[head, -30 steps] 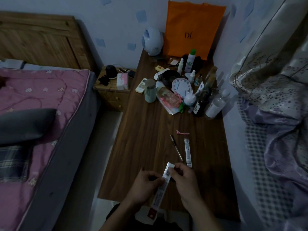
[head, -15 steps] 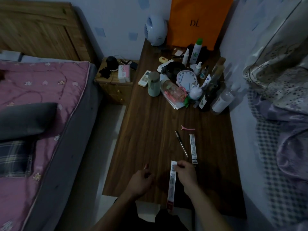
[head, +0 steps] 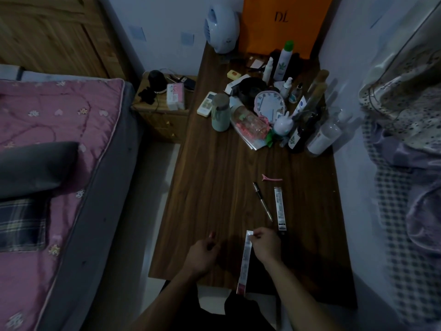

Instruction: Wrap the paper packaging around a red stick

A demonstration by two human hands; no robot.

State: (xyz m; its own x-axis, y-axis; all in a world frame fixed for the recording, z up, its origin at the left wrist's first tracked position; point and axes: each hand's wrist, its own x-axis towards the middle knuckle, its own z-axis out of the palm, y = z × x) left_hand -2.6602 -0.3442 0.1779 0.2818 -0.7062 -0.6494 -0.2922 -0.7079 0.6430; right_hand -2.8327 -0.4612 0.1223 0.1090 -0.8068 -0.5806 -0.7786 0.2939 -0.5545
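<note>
Left hand (head: 202, 255) let go, now pinching a small red bit; right hand (head: 266, 244) pinches the packet (head: 245, 259), which could slip off the table (head: 214, 187).

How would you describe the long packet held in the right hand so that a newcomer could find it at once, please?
Start at the dark wooden table and go to its near edge, where both hands are. The right hand pinches the top of a long, narrow white packet, which hangs past the table's edge. Unlike the similar packet on the table beside the pen, it is held rather than lying flat.
</note>
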